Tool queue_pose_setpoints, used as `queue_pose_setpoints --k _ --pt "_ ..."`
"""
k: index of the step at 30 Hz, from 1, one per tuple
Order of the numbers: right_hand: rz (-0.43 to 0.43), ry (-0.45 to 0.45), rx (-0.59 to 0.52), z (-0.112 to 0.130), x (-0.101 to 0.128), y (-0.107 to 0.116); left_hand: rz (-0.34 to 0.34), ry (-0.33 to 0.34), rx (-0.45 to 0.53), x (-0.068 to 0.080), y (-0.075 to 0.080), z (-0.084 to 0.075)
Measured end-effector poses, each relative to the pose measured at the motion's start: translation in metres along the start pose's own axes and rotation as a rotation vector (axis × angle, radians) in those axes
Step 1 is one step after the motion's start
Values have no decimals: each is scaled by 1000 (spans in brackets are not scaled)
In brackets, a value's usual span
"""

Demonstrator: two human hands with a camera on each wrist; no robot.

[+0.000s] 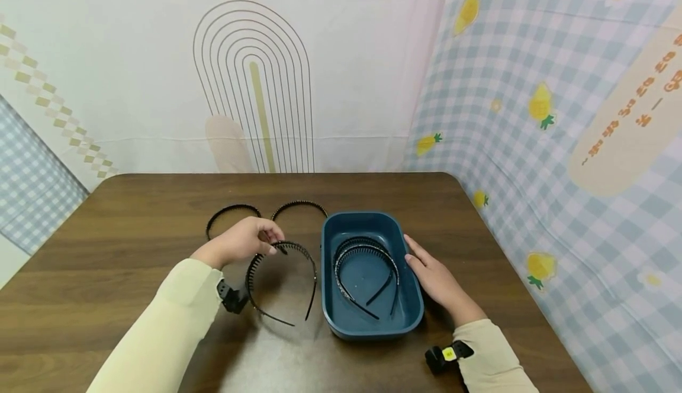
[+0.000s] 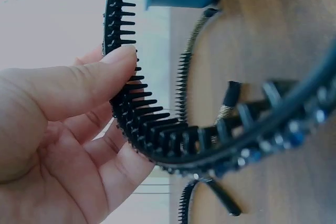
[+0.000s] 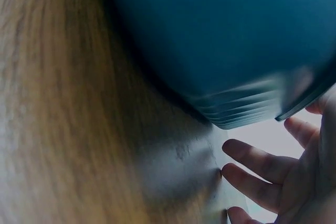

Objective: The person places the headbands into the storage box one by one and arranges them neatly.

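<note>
1. Head view gives me both hands low over the brown counter (image 1: 133, 215): my left hand (image 1: 242, 240) reaches in from the left, fingers curled, pinching the top of a toothed black headband (image 1: 298, 250) whose ends point back toward me.
2. In the left wrist view, my thumb (image 2: 84, 85) presses on the comb teeth and the fingers curl behind the band, so the grip is firm.
3. My right hand (image 1: 434, 277) lies with fingers straight and relaxed against the right wall of the blue tray (image 1: 367, 221); it holds nothing. The right wrist view is blurred, showing only spread fingers beside the tray's edge.
4. Inside the tray lie two more headbands (image 1: 366, 263), just right of the held one.
5. Farther off, two thin black headbands (image 1: 234, 209) lie on the counter beyond my left hand.
</note>
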State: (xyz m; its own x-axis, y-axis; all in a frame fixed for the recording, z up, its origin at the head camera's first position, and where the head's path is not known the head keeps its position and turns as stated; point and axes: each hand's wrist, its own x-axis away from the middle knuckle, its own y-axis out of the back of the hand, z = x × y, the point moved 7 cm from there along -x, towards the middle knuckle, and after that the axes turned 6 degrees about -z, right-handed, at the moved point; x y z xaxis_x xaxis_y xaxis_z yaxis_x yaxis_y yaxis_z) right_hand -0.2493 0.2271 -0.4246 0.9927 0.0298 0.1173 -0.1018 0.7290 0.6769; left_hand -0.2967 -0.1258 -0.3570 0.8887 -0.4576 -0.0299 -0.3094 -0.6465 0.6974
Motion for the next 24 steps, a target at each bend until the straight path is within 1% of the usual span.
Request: queue_pose_setpoints --k 5,8,15,20,24 --pt "2 2 -2 0 0 0 -46 56 15 3 12 1" --pt "2 3 0 1 0 0 -68 78 29 5 17 0" --pt "3 -2 -7 0 0 0 -132 81 39 4 27 -9" --pt "0 1 -6 0 1 0 -143 96 59 -1 29 -16" --pt "-7 8 -2 2 1 1 -146 81 64 -5 29 -23"
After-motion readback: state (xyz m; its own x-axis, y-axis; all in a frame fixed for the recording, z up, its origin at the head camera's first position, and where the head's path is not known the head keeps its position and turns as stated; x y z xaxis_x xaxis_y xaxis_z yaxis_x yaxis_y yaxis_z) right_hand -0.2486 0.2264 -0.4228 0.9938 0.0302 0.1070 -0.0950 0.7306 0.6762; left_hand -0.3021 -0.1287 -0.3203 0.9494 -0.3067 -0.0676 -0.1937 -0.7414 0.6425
